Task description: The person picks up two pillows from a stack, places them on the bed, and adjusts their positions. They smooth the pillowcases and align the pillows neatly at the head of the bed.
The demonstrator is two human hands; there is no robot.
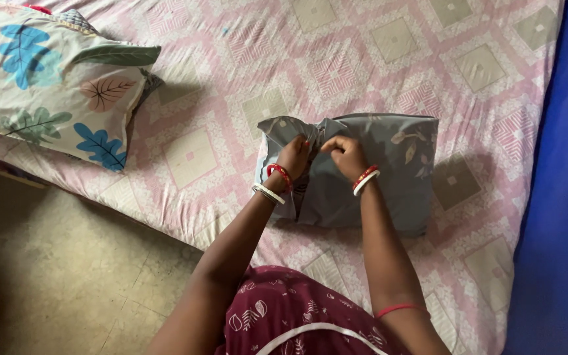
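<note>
Both hands' fingers [327, 146] gripping grey pillow [389, 174] edge.

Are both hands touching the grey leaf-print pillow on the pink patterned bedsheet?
Touching. The head view shows the left hand and right hand with fingers curled into bunched fabric of the grey leaf-print pillow.

Both hands grip the open end of a grey pillow [376, 171] lying on the bed [218, 79]; the left hand [295, 156] and right hand [344, 154] bunch the cloth close together; a leaf-print pillow [47, 79] lies well apart.
</note>
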